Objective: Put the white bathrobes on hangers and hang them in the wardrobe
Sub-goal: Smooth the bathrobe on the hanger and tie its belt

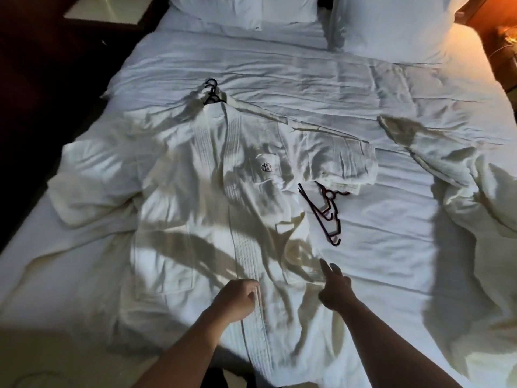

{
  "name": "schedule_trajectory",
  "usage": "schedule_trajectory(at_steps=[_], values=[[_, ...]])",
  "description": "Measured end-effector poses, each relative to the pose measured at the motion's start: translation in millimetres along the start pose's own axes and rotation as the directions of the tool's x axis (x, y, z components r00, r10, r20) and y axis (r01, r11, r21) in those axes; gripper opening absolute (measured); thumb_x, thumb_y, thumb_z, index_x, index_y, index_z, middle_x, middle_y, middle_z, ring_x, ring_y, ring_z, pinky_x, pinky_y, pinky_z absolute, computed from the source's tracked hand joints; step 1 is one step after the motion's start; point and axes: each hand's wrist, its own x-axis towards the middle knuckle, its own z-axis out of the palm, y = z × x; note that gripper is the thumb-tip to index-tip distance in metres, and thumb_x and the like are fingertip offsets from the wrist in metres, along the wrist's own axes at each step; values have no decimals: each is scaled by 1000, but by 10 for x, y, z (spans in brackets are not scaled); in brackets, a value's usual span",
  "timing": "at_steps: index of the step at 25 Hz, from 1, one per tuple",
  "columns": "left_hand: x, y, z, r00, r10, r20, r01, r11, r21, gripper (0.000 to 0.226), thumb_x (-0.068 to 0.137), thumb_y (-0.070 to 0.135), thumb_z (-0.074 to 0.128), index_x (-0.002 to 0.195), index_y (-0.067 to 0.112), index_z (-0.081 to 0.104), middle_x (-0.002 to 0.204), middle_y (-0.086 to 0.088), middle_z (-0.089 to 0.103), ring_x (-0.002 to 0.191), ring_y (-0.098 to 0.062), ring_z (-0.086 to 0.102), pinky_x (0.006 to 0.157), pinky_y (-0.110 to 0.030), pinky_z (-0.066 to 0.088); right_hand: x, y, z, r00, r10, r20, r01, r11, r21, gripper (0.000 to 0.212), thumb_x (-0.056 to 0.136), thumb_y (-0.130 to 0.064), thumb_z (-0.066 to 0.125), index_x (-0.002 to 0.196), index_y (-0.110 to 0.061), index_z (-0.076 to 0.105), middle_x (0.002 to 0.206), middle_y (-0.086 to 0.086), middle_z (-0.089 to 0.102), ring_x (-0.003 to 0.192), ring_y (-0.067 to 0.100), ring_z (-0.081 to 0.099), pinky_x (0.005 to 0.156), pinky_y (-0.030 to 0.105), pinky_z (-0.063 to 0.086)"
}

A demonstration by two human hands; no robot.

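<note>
A white bathrobe (195, 197) with a round chest logo lies spread flat on the bed, a dark hanger (211, 92) poking out of its collar. My left hand (237, 299) pinches the robe's ribbed front edge near the hem. My right hand (334, 288) hovers over the robe's right flap, index finger stretched forward, holding nothing. Loose dark hangers (324, 212) lie on the sheet just right of the robe. A second white bathrobe (461, 175) is bunched at the bed's right side.
The bed (279, 65) has a rumpled white duvet, with pillows (391, 21) at its head. A pale bedside table (112, 9) stands at the far left, and a warm-lit wooden one (503, 32) at the far right. Dark floor runs along the left edge.
</note>
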Motion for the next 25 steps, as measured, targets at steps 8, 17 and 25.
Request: schedule_trajectory(at_steps=[8, 17, 25], values=[[-142, -165, -252, 995, -48, -91, 28, 977, -213, 48, 100, 24, 46, 148, 28, 53, 150, 4, 54, 136, -11, 53, 108, -18, 40, -160, -332, -81, 999, 35, 0, -32, 913, -407, 37, 96, -46, 45, 131, -39, 54, 138, -8, 55, 135, 22, 40, 105, 48, 32], [-663, -1042, -787, 951, -198, -237, 49, 853, -519, 20, 95, 22, 61, 111, 33, 67, 117, -1, 71, 122, -25, 64, 103, -30, 49, -935, -1523, -1129, 765, -301, -569, 363, 932, -5, 63, 80, -29, 46, 138, -55, 44, 82, -6, 58, 93, 20, 51, 77, 35, 32], [-630, -1871, -1827, 904, -376, -203, 91, 635, -767, 19, 88, 17, 65, 105, 13, 72, 83, -7, 65, 67, -21, 60, 52, -22, 40, -1098, -2953, -1288, 933, -354, -56, -23, -215, 976, 62, 82, 11, 42, 131, -25, 56, 131, 18, 68, 97, 35, 64, 79, 42, 55]])
